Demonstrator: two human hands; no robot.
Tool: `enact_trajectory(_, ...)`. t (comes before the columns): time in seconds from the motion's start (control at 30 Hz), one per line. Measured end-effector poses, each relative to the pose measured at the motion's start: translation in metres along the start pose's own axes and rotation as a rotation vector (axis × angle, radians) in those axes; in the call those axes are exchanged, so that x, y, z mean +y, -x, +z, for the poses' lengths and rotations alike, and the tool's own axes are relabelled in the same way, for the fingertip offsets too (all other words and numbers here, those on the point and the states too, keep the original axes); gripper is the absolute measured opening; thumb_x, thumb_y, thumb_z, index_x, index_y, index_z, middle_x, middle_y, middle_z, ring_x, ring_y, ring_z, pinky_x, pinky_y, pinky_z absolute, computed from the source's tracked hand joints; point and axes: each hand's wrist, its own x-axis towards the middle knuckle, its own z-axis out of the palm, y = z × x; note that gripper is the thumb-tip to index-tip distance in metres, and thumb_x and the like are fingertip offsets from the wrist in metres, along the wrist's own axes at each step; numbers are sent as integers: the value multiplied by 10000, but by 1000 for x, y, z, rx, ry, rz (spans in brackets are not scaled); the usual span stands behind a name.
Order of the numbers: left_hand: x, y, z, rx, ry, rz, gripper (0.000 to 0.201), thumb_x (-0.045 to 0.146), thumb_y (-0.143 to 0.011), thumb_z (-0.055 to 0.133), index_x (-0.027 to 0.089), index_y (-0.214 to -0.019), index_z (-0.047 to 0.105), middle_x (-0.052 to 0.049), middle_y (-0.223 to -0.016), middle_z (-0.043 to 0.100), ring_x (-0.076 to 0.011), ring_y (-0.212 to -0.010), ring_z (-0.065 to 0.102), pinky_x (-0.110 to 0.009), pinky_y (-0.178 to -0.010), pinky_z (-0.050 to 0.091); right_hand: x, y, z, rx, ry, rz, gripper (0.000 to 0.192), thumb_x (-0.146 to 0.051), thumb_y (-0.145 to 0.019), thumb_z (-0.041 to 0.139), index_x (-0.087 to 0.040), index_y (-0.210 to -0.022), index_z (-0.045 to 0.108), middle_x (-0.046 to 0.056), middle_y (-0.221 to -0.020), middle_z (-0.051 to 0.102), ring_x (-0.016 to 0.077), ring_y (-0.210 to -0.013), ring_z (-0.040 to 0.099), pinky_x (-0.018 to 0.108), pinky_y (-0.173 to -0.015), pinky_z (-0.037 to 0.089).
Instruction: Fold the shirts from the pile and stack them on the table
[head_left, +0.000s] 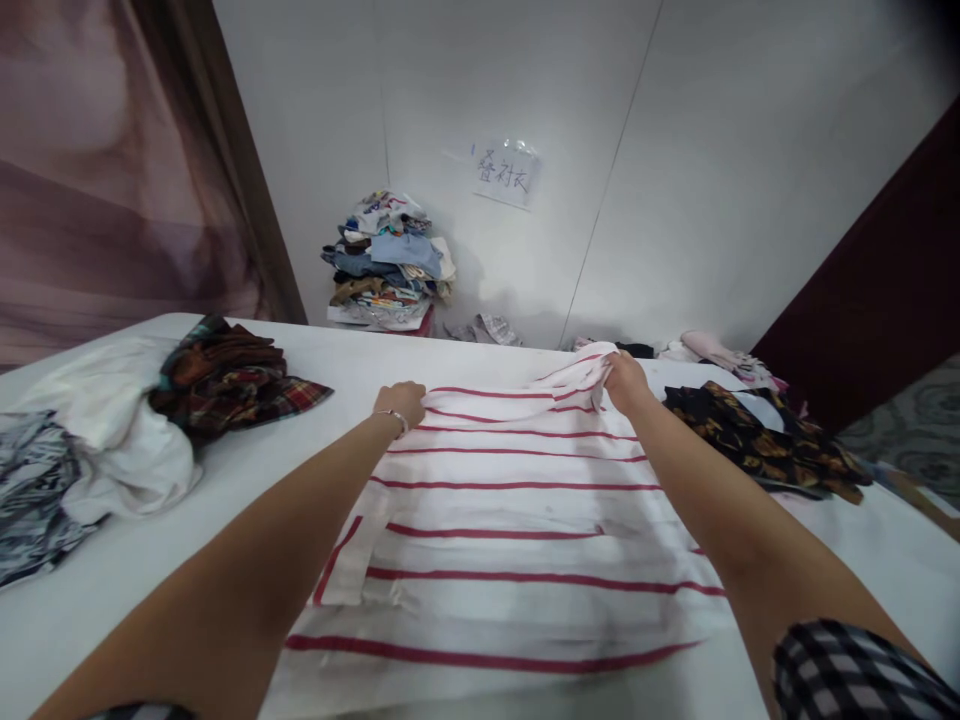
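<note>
Hands (401,403) (624,382) gripping striped shirt (510,500), table (247,480)

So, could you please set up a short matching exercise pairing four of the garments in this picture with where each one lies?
Things:
1. striped shirt
2. plaid garment
3. black patterned garment
4. clothes pile

Places:
A. against the back wall
B. on the table's right side
C. spread flat under both hands
D. on the table's left side, beside white cloth

Pairs: 1-C, 2-D, 3-B, 4-A. The left hand and right hand grip the striped shirt's far edge.
</note>
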Motion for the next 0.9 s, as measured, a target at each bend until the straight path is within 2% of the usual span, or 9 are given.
enact_trajectory(0.13, -6, 29, -30, 153, 15, 2, 290, 242, -791, 424, 161, -1012, 593, -132, -1144, 618, -259, -1055, 580, -330, -846, 431, -28, 32, -17, -5, -71, -50, 168, -323, -672, 560, -239, -742, 434, -25, -724, 533, 153, -730, 574, 250, -597, 437)
enact_trajectory(0.27, -12, 82, -44, 266, -1, 94, 197, 252, -791, 427, 183, -918, 561, -68, -828, 651, -229, -868, 613, -314, -853, 424, -52, 95, -44, -48, -136, -162, 153, -294, -685, 573, -234, -790, 479, -18, -801, 587, 158, -783, 589, 268, -665, 458)
enact_trajectory(0.33, -13, 117, -36, 291, -17, 197, 132, 228, -789, 427, 195, -841, 544, -36, -714, 621, -207, -789, 605, -329, -954, 378, -52, 134, -61, -55, -116, -179, 140, -263, -689, 568, -232, -807, 500, -18, -812, 604, 161, -792, 595, 282, -701, 468)
enact_trajectory(0.4, -13, 151, -17, 271, 1, 287, 84, 189, -764, 445, 206, -779, 527, -22, -718, 625, -190, -773, 603, -352, -1038, 308, -41, 173, -77, -35, -51, -140, 155, -253, -692, 573, -232, -835, 517, -13, -814, 623, 170, -794, 604, 300, -731, 476)
enact_trajectory(0.53, -11, 197, 20, 142, 72, 274, 150, 78, -662, 472, 216, -706, 512, -37, -791, 661, -208, -834, 613, -357, -953, 375, -6, 233, -100, -92, 208, 62, 294, -287, -665, 609, -232, -945, 534, 28, -853, 682, 217, -788, 634, 365, -745, 497)
enact_trajectory(0.63, -7, 208, 26, 141, 106, 187, 171, 62, -653, 474, 220, -700, 518, -40, -765, 671, -216, -814, 620, -338, -863, 418, 7, 257, -108, -270, 357, 102, 392, -274, -668, 546, -220, -1057, 540, 44, -910, 699, 240, -836, 645, 407, -783, 501)
enact_trajectory(0.73, -4, 209, 20, 135, 129, 130, 206, 65, -655, 474, 218, -757, 570, -39, -781, 695, -219, -826, 639, -350, -873, 427, 1, 269, -111, -443, 570, 50, 552, -202, -676, 496, -223, -1227, 521, 54, -1148, 658, 246, -1040, 605, 434, -917, 457)
enact_trajectory(0.8, -2, 209, 18, 137, 149, 116, 305, 73, -670, 463, 202, -898, 618, -65, -913, 717, -234, -917, 646, -376, -912, 425, -8, 275, -112, -538, 714, -11, 629, -161, -666, 498, -241, -1290, 511, 50, -1288, 588, 247, -1169, 541, 437, -1002, 402)
enact_trajectory(0.9, 6, 212, 16, 202, 190, 181, 512, 56, -674, 424, 158, -1144, 596, -100, -1171, 663, -239, -1115, 588, -386, -1004, 396, -15, 279, -111, -575, 803, -122, 562, -165, -665, 527, -228, -1219, 594, 68, -1280, 596, 265, -1204, 517, 445, -1041, 364)
